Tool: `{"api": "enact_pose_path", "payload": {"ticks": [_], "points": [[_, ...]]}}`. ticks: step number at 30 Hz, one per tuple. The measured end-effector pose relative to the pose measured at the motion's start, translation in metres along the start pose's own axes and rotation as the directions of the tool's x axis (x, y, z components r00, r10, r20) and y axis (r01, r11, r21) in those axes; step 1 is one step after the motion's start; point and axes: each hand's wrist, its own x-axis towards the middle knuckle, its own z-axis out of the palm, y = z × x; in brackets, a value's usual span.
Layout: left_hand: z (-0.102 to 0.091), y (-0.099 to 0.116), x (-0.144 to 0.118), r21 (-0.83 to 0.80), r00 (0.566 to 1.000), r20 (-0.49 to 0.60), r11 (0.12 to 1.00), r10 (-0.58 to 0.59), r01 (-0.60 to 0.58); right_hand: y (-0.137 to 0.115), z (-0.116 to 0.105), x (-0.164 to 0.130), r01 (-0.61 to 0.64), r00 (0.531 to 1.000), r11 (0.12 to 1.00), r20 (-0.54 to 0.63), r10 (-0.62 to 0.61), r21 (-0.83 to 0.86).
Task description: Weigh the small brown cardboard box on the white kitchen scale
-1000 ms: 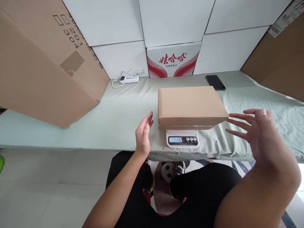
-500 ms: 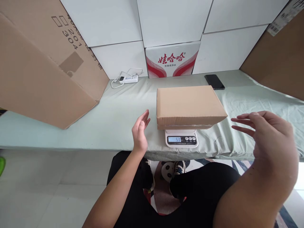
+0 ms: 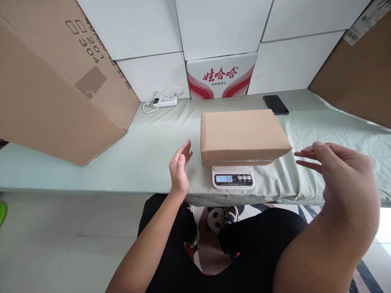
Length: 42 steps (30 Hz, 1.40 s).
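Observation:
A closed brown cardboard box rests on a white digital kitchen scale, overhanging it on both sides. The scale's lit display reads 54, and its buttons face me. My left hand is just left of the box, apart from it, fingers stretched out and holding nothing. On the other side, my right hand hovers a short way off the box's right front corner. Its fingers are extended and apart, with nothing in them. Most of the scale's platform is hidden under the box.
A pale green cloth covers the table. A black phone and a white power strip with cable lie at the back. Large cartons flank both sides, and a printed white carton stands against the back.
The scale's reading has gone from 53 to 54. My right hand has shifted slightly left toward the box, while my left hand and the box look almost unmoved.

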Motion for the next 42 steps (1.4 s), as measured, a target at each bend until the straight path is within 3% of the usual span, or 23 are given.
{"api": "enact_pose_path", "payload": {"ticks": [15,19,23,27,30,37,42], "points": [[0.001,-0.001,-0.001,-0.019,1.000,0.017,1.000,-0.005,0.005,-0.004,0.004,0.003,-0.035,0.998,0.999,0.050,0.036,-0.014],[0.001,-0.001,-0.002,0.004,0.999,0.039,1.000,0.000,0.000,-0.001,0.008,0.005,-0.028,0.996,0.998,0.084,0.022,0.064],[0.004,-0.002,-0.006,0.014,0.991,0.135,1.000,-0.008,0.006,0.009,0.020,0.008,-0.057,0.974,0.985,0.225,0.019,0.166],[0.010,-0.004,-0.010,0.000,0.978,0.211,1.000,-0.002,0.003,0.019,0.032,0.013,-0.128,0.913,0.979,0.404,0.053,0.160],[0.011,-0.005,-0.013,0.002,0.970,0.243,1.000,0.010,-0.011,0.021,0.038,0.012,-0.126,0.885,0.977,0.464,0.033,0.171],[0.014,-0.001,-0.003,0.030,0.967,0.251,0.998,0.041,-0.050,0.009,0.046,0.005,-0.106,0.904,0.981,0.428,0.028,0.161],[0.033,0.007,0.044,-0.049,0.974,0.186,0.992,0.126,-0.119,-0.008,0.078,0.037,-0.009,0.941,0.954,0.325,-0.094,0.300]]}}
